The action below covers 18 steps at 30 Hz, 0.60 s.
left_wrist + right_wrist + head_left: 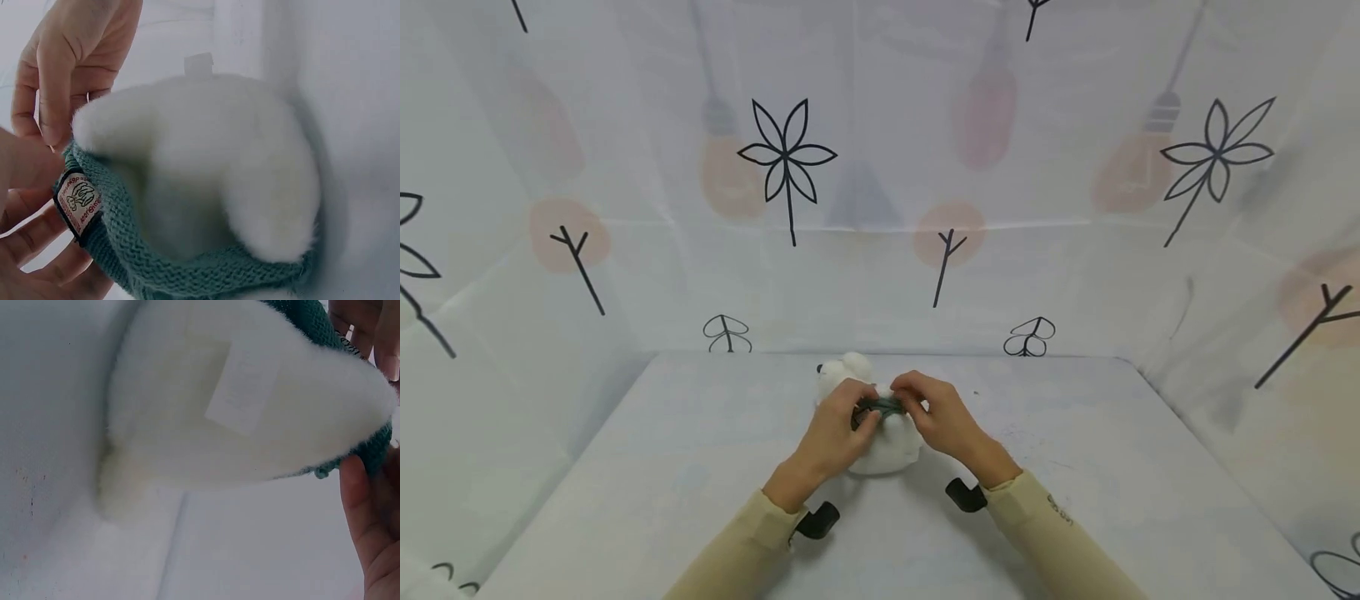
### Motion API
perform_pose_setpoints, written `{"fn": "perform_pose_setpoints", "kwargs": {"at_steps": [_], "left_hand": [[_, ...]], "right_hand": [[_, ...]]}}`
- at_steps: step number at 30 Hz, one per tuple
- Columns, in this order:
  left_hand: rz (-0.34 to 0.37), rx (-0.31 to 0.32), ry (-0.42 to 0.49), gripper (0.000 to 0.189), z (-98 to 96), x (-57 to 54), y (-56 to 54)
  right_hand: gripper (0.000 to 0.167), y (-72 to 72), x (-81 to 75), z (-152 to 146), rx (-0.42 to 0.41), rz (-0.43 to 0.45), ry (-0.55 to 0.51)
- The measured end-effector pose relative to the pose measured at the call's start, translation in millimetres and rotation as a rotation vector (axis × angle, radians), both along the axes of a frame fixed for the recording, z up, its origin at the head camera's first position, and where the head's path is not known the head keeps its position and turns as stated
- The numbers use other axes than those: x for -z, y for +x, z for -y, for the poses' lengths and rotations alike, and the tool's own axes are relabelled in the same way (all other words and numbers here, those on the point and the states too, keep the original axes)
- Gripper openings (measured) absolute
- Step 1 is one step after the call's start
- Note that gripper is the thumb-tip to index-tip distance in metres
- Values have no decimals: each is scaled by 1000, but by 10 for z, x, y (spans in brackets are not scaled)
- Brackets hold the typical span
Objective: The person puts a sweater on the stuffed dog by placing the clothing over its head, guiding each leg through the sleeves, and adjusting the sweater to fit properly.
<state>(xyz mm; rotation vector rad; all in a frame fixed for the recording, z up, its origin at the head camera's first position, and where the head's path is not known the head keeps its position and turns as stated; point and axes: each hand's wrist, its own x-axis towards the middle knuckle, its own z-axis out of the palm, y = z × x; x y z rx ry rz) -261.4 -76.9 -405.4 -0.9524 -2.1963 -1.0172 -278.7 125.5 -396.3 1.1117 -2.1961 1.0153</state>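
A white plush bear (886, 450) sits on the table, its head (842, 373) turned to the left. Round it runs a teal knitted scarf (119, 212), which carries a sewn-on label (79, 201). My left hand (838, 427) pinches the scarf near that label, fingers curled on its far side. On the other side, my right hand (946, 415) pinches the scarf beside a plush limb (356, 394). A white fabric tag (242, 394) hangs on the bear's fur in the right wrist view. Part of the scarf is hidden behind the fur and fingers.
The white tabletop (700, 467) spreads round the bear, bordered by hanging patterned curtains (865, 167) at the back and both sides. Black wrist mounts (817, 521) sit below both wrists, near the table surface.
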Motion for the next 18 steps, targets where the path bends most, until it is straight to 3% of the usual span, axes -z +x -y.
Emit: {"fn": "perform_pose_setpoints", "kwargs": {"at_steps": [4, 11, 18], "left_hand": [[25, 10, 38, 21, -27, 6, -1], [121, -52, 48, 27, -83, 28, 35], [224, -35, 120, 30, -113, 12, 86]], "right_hand": [[18, 4, -26, -8, 21, 35, 33], [27, 36, -83, -51, 21, 145, 147], [28, 52, -60, -20, -1, 66, 169]]}}
